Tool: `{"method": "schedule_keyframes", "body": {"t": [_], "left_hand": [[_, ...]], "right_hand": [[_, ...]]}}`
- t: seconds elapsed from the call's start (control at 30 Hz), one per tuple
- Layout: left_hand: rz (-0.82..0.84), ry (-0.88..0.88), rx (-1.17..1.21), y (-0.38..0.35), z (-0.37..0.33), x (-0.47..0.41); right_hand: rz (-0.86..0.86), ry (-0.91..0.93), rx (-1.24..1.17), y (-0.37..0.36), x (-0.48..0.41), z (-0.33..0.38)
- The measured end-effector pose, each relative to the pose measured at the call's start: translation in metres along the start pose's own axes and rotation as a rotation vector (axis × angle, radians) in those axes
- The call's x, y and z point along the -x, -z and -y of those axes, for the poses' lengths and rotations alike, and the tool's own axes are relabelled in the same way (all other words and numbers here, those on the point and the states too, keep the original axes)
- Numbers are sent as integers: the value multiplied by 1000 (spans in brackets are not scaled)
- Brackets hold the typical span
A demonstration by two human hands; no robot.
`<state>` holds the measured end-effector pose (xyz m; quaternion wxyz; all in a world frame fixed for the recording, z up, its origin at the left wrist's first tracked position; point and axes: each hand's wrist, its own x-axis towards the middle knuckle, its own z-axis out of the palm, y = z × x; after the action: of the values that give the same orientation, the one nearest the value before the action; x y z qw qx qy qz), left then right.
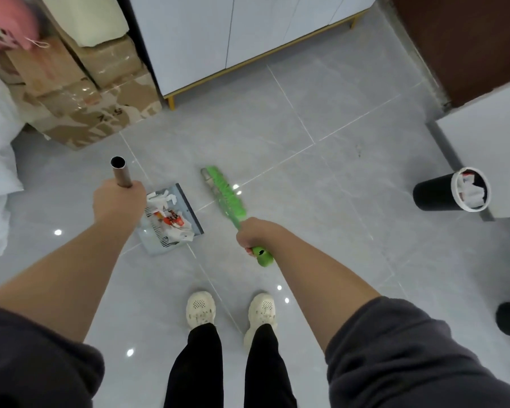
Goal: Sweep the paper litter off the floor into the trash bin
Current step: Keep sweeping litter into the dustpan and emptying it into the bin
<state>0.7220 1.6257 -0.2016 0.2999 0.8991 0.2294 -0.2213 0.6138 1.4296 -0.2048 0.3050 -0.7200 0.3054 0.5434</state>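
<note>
Mostly done, by my reading. Left hand (117,201) grips the pan (195,214) by its handle (121,173); right hand (255,232) grips the broom (226,195), whose head is low, just beside the pan's lip. Litter (171,219) sits heaped in the pan, mid-floor (321,201), ahead of the shoes (200,309). No loose paper shows on the visible tiles. Bin (436,191) stands well apart at the floor's right edge, some paper inside. Left to do: carry the pan over and tip it in.

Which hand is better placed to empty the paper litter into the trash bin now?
Left. The left hand grips the dustpan handle, and the litter lies in the dustpan. The right hand holds only the broom.
</note>
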Motion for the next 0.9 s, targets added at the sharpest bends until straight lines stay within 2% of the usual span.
{"method": "schedule_keyframes", "body": {"t": [0.1, 0.23, 0.33, 0.5, 0.63, 0.77, 0.9], "left_hand": [[22, -42, -45, 1, -5, -1], [61, -84, -113, 1, -3, 0], [72, -142, -147, -2, 1, 5], [118, -294, -198, -15, 2, 29], [210, -463, -250, -34, 1, 66], [289, -579, -311, -59, 0, 106], [351, -643, -394, -95, -1, 154]], "right_hand": [[102, 25, -207, 5, 4, 5], [223, -70, -511, 19, 21, -19], [169, -94, -573, 18, 35, -48], [-17, -181, -708, -5, 46, -120], [-111, -311, -939, -36, 49, -193], [-174, -356, -866, -72, 51, -263], [-195, -420, -935, -107, 58, -327]]}}
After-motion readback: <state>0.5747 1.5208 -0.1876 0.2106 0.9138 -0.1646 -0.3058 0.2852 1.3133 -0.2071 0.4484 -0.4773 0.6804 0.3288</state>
